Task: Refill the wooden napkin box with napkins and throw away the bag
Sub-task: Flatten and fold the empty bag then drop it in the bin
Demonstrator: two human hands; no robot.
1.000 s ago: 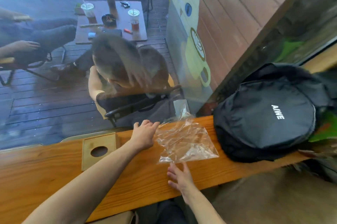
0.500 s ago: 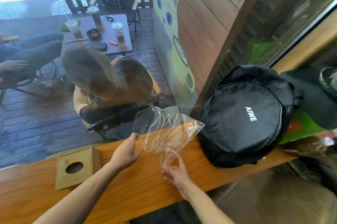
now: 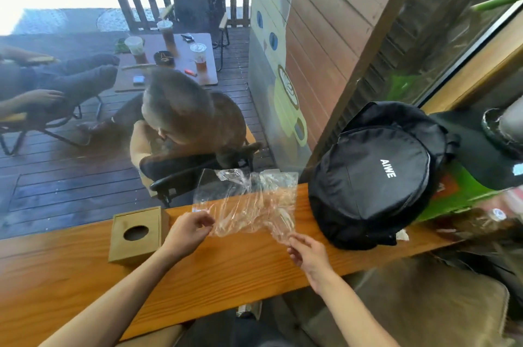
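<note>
Left hand: the left hand (image 3: 189, 230) pinches the near left edge of the clear plastic bag (image 3: 249, 208) between thumb and curled fingers.
Right hand: the right hand (image 3: 307, 253) has its fingertips at the bag's near right corner; it seems to pinch the film there, though the thin plastic makes the contact hard to read.
Bag: stretched between the two hands, crumpled and see-through, lifted partly off the desk (image 3: 85, 276). No napkins show inside it, so it looks empty.
Napkin box: the wooden napkin box (image 3: 137, 235) sits on the desk just beside the left hand, on its outer side. Its lid is on, with the round hole facing up.
Box contents: the hole looks dark and no napkin pokes out; whether it is full cannot be told from here.
Beyond the right hand: a black backpack (image 3: 373, 177) lies on the desk, near the bag's far edge.
Done, by judgement: with the bag empty and the box closed, the refill part is probably finished.
Left: the bag has yet to be thrown away. No bin is in view, so it likely needs gathering up and carrying off.
</note>
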